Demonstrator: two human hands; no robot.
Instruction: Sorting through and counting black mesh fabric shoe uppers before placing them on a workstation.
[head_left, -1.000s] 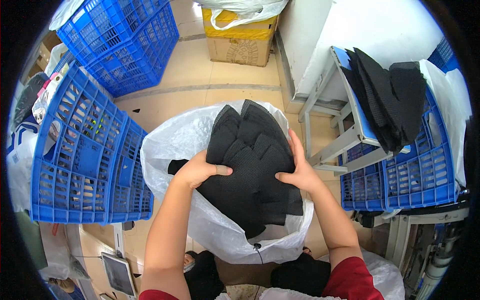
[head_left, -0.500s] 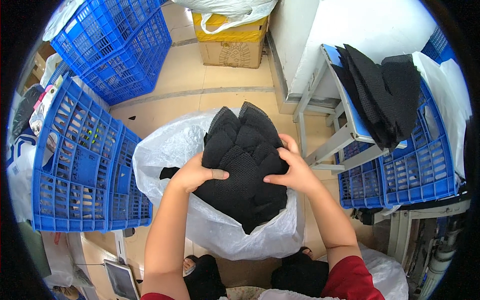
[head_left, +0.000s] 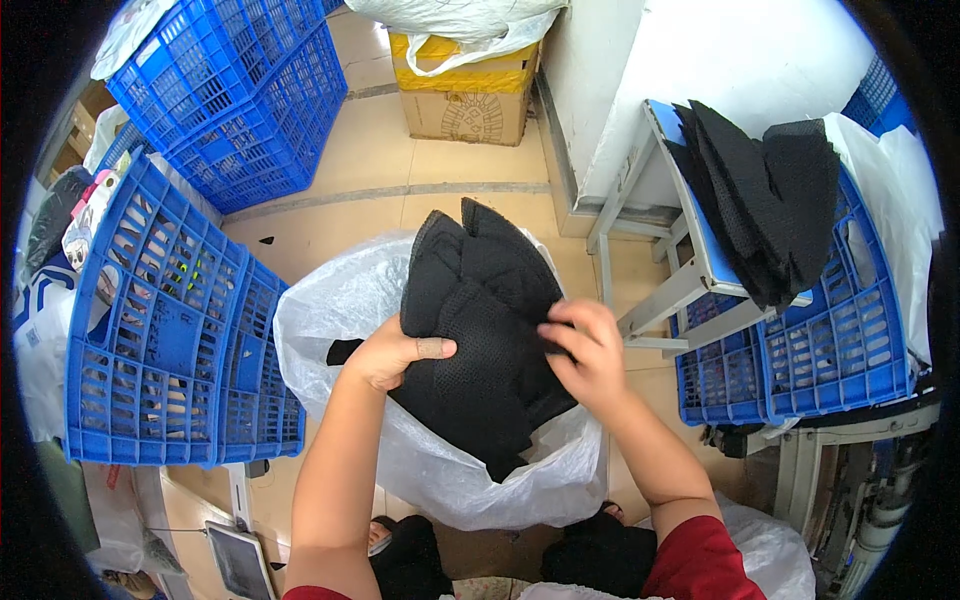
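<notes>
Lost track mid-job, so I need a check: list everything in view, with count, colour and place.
Sack: one, whitish, open, centre
Held pieces: several, black, over the sack
Stool: one, white with blue top, right
Loose pieces: several, black, on the stool
Crates: several, blue, left, upper left and right
Carton: one, brown with yellow tape, top
Bag: one, white, on the carton
Tablet: one, dark screen, lower left
Wall: white, upper right
Floor: beige tiles, throughout
Rim clutter: mixed colours, too jumbled to count
Sleeves: two, red, bottom
Legs: two, black, bottom
Left hand: one, bare, gripping the held pieces
Right hand: one, bare, at their right edge
</notes>
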